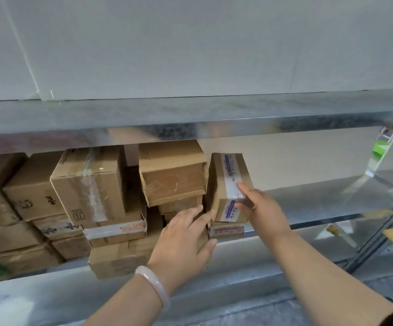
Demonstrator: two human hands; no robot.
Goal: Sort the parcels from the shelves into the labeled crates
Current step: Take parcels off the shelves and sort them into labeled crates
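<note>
grip clamped: right hand (260, 205) pinches the near end of the taped parcel (228, 180) | left hand (183, 236) open, fingers straight against the boxes (176, 203) just left | parcel tops the right-end stack on the shelf (313, 203), long axis far-to-near | likely draw: straight toward near edge

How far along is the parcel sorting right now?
Done: perhaps the right stretch of the shelf, bare metal. In hand: the right hand grips the taped parcel at the row's end; the left hand touches the stack beside it. Left: many stacked boxes leftward; no crates in view.
</note>
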